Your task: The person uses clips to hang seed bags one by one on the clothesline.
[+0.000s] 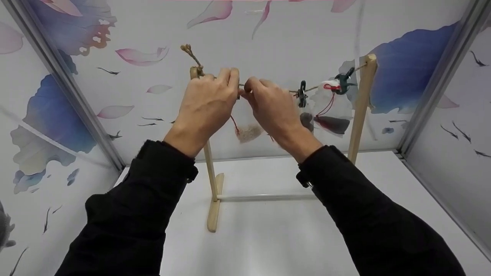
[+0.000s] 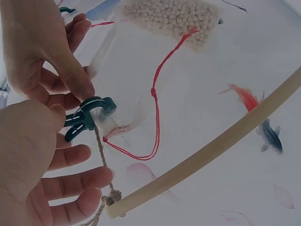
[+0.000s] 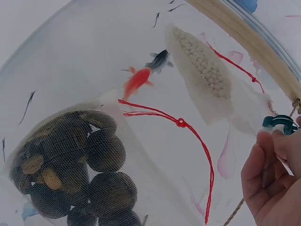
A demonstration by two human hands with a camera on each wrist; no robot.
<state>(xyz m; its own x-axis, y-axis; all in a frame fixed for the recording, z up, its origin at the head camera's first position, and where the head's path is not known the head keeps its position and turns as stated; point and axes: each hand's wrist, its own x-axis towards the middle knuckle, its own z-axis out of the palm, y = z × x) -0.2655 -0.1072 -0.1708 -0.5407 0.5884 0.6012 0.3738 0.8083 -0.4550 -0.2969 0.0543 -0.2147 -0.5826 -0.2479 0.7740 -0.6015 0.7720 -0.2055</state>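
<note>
My left hand (image 1: 209, 99) grips a dark green plastic clip (image 2: 87, 115) by its handles, on the twine near the left post. From this clip hangs a mesh drawstring bag of small white beads (image 2: 169, 19), its red cord looping loose. Close beside, my right hand (image 1: 274, 105) pinches the bag's gathered upper edge between thumb and fingers, the fingertips right at the clip. In the right wrist view, the right hand (image 3: 273, 179) covers part of the clip (image 3: 280, 123). The beaded bag (image 3: 202, 70) hangs from it.
Twine (image 1: 313, 88) runs to the right wooden post (image 1: 362, 107). Two more clips (image 1: 302, 94) sit on it, with bags of dark contents (image 1: 333, 124) below. A mesh bag of dark round pieces (image 3: 108, 188) hangs near the right wrist. The rack's foot (image 1: 213, 214) stands on the white table (image 1: 268, 230).
</note>
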